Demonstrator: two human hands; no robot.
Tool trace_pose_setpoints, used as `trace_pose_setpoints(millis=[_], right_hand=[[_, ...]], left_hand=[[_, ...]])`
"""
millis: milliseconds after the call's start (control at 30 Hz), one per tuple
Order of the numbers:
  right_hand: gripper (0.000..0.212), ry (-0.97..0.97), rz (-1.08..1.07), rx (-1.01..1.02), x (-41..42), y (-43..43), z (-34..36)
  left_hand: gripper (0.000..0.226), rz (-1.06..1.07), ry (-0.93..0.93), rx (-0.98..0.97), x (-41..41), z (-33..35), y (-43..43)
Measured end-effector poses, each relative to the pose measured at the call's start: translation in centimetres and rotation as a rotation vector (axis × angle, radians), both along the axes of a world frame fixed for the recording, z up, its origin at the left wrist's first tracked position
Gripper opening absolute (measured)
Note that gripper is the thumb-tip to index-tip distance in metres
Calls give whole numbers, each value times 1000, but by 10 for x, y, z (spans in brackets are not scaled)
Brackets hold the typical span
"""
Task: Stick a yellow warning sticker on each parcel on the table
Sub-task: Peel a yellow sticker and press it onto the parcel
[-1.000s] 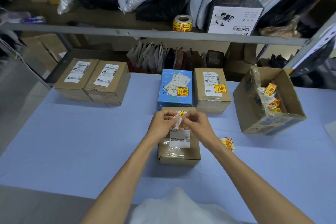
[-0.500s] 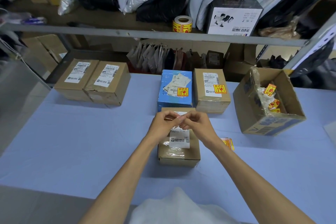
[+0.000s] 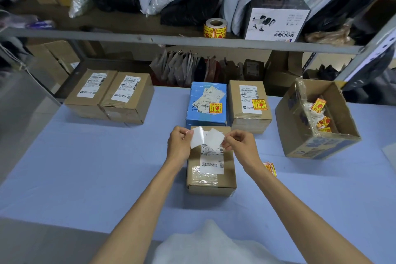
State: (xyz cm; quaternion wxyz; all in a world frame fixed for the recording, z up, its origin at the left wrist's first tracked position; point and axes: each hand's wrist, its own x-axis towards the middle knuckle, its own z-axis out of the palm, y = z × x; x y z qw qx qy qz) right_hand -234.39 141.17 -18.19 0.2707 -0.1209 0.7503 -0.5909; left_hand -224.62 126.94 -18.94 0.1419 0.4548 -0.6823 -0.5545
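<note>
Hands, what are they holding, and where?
The left hand pinches a glossy white sheet, upper left corner; the right hand pinches a second white sheet, right edge.

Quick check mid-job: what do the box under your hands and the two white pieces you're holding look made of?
Box: matte brown cardboard, with a glossy clear tape strip catching light. Left hand pinches a shiny curled white piece, likely coated backing paper or film. Right hand pinches a duller, flatter white piece, probably paper.
</note>
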Motion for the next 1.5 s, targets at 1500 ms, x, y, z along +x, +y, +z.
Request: trace_pose_setpoints(millis=[1500], right_hand=[[11,19,-144,7,5,-10,15]], left_hand=[[36,-431,-141,-833,-15,28,32]])
